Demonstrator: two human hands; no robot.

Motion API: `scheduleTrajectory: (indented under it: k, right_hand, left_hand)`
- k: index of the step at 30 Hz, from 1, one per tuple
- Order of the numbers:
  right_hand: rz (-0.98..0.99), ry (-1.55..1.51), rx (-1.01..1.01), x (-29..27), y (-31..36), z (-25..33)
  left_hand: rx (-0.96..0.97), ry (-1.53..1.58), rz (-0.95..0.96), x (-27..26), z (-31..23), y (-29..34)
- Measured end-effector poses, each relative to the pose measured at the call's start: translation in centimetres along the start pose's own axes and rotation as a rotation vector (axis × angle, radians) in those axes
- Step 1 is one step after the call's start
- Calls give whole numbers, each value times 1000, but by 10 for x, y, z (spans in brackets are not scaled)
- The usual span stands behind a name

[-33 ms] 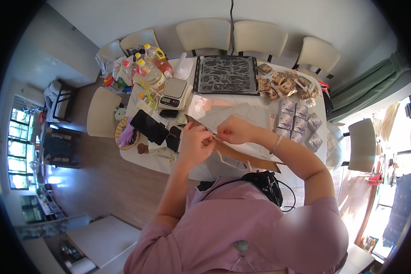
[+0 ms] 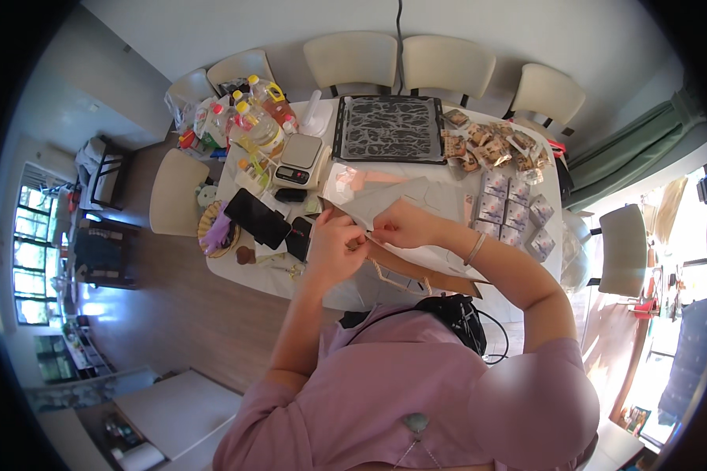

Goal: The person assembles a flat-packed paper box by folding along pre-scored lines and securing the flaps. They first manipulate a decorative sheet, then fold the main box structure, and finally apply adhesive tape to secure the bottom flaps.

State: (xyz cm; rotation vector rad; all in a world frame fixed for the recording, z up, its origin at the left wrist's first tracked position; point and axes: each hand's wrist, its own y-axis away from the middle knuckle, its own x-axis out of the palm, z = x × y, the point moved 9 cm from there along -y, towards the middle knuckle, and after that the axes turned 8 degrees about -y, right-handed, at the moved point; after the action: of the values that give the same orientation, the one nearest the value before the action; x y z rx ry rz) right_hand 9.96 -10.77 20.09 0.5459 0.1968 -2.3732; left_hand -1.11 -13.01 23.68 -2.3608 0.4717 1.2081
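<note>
A paper gift bag, white outside with a brown inner side, lies flat across the near part of the table. Its twisted cord handle hangs at the edge closest to me. My left hand is closed on the bag's rim at its left end, fingers curled inward. Right beside it, my right hand pinches the same rim, fingertips nearly touching the left ones. Whatever small part sits between the fingertips is hidden. A bracelet circles my right wrist.
A black baking tray lies at the back. Packaged snacks and small boxes fill the right side. At left stand oil bottles, a kitchen scale, a black phone and a basket. Chairs surround the table.
The cord handle has shifted slightly at the near edge of the bag. Both hands stay in nearly the same place, still pinching.
</note>
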Motion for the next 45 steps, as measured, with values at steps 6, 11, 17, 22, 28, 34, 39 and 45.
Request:
scheduleTrajectory:
  k: [6, 11, 17, 22, 28, 34, 39, 45]
  right_hand:
    - [178, -215, 161, 11, 3, 0]
    - [51, -32, 36, 5, 8, -6]
    - [-189, 132, -166, -17, 13, 3]
    - [-308, 76, -74, -29, 15, -8]
    - [-369, 169, -126, -30, 15, 2]
    - [-403, 64, -122, -52, 13, 6]
    - [-293, 4, 34, -70, 19, -21]
    - [-177, 88, 122, -83, 70, -31]
  left_hand:
    - [-10, 129, 34, 2, 14, 5]
    - [-92, 28, -99, -7, 16, -2]
    - [-125, -105, -138, 11, 14, -12]
    - [-111, 15, -204, 17, 8, -21]
    - [-79, 57, -152, 14, 2, -26]
    - [-148, 289, -2, -7, 0, -35]
    - [-275, 579, -83, -34, 16, -39]
    - [-294, 568, -309, -106, 26, -22]
